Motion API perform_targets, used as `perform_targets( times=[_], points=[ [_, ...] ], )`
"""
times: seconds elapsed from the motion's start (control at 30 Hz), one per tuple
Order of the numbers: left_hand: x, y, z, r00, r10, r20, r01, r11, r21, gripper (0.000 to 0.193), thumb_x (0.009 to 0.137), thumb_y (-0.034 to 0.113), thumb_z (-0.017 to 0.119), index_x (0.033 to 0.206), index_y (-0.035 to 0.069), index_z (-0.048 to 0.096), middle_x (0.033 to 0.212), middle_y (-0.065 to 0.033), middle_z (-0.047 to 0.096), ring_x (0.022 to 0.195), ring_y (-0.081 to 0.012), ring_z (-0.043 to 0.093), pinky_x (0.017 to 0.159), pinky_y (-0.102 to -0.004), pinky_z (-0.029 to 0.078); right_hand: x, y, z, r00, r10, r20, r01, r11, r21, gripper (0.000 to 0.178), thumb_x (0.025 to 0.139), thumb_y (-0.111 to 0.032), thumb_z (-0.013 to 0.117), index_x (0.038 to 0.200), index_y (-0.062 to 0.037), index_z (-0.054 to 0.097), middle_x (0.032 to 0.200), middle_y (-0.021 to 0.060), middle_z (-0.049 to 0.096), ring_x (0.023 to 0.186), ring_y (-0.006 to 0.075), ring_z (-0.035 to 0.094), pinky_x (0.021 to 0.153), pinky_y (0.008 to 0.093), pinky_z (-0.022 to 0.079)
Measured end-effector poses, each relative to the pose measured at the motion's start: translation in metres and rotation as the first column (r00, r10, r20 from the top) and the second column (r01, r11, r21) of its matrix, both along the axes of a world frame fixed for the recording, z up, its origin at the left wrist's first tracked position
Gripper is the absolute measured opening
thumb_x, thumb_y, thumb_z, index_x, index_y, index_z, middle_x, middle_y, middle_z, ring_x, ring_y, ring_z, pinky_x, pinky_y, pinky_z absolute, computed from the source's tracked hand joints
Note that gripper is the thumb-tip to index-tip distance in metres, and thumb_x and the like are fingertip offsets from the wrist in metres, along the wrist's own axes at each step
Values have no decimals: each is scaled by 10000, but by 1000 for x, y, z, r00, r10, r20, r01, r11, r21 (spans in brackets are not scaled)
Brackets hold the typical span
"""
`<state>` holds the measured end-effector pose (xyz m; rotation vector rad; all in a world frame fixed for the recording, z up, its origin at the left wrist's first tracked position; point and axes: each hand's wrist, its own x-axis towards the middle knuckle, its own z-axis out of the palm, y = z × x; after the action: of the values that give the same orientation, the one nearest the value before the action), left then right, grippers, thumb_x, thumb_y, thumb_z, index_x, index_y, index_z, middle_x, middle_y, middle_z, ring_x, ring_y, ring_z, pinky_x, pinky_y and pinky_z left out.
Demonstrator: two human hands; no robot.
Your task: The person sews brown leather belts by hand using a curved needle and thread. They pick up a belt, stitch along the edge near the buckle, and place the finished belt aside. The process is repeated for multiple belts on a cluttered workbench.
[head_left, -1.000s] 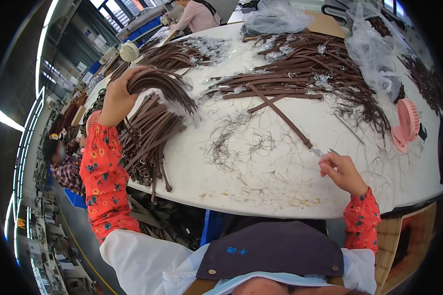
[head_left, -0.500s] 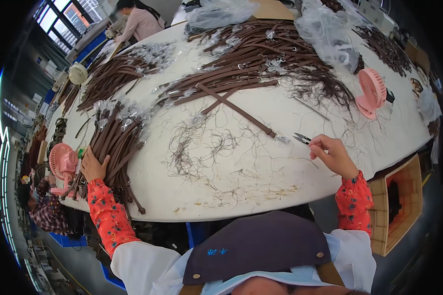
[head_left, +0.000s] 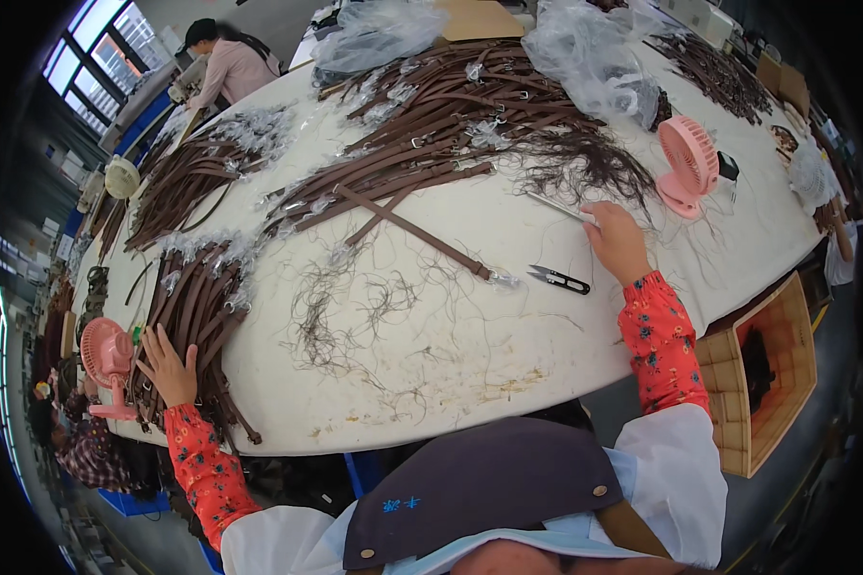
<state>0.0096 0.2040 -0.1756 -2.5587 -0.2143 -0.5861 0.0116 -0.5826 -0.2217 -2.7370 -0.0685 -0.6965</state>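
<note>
My right hand [head_left: 619, 241] reaches over the table, its fingers bent around the near end of a slim silver rod [head_left: 552, 204]. The rod lies beside a tangle of dark threads; its covered end is hidden by my fingers. Closer to me, black-handled thread snips [head_left: 560, 279] rest untouched on the white cloth. My left hand [head_left: 171, 369] lies with fingers spread over a bundle of brown leather belts [head_left: 197, 297], some with clear wrapping at their ends. Toward the middle, one brown belt [head_left: 417, 233] crosses another, its near end wrapped in clear plastic.
A large belt pile [head_left: 431, 125] spreads over the far table, with clear plastic bags [head_left: 594, 62] behind. Pink fans [head_left: 688, 163] stand at right and left. Loose threads [head_left: 321, 311] litter the cloth. A wooden bin [head_left: 729, 402] stands off the right edge. A person [head_left: 230, 69] sits at far left.
My right hand has let go of the thread snips, now on the table, and moved away from me to the silver rod. My left hand's fingers have spread. The view has shifted slightly.
</note>
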Motion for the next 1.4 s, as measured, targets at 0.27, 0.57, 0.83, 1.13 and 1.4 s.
perform_targets(
  times=[0.27,0.57,0.83,1.13,1.4],
  points=[
    [-6,-224,-8,561,-806,-190,501,513,-697,656,865,147,775,1447,50,489,1538,-200,428,1443,-416,382,1188,-526,307,24,-16,-28,996,-20,-86,11,995,-104,276,887,11,599,1159,-21,629,1066,170,612,1053,369,604,908,447,489],
    [-18,-210,-64,751,-583,-310,220,664,-715,1125,811,541,786,1605,18,185,1661,-277,139,1555,-429,120,1203,-661,108,-57,13,39,965,208,-159,-141,925,352,337,951,-105,637,1264,-31,537,951,153,563,812,313,614,698,392,497],
    [32,-242,-88,812,-554,-185,308,676,-669,1142,837,637,705,1608,-1,155,1673,-263,134,1553,-414,154,1206,-648,107,-66,27,-5,958,104,-268,-75,990,116,305,875,-230,767,1138,-95,690,620,86,596,579,305,626,549,418,467],
    [59,-273,-98,771,-607,-190,374,675,-637,903,982,589,519,1563,-52,259,1649,-237,247,1552,-369,196,1231,-583,132,-47,-19,-27,982,-171,-74,167,984,-58,308,912,-188,725,1187,-90,628,588,71,571,548,288,609,526,413,458],
    [-8,-327,-77,672,-699,-246,418,631,-653,867,997,508,539,1574,-57,225,1662,-241,205,1560,-370,165,1245,-548,102,-13,96,6,917,377,-132,-356,921,159,423,872,-332,776,1197,-80,675,756,65,583,573,258,610,527,377,481]
  ],
)
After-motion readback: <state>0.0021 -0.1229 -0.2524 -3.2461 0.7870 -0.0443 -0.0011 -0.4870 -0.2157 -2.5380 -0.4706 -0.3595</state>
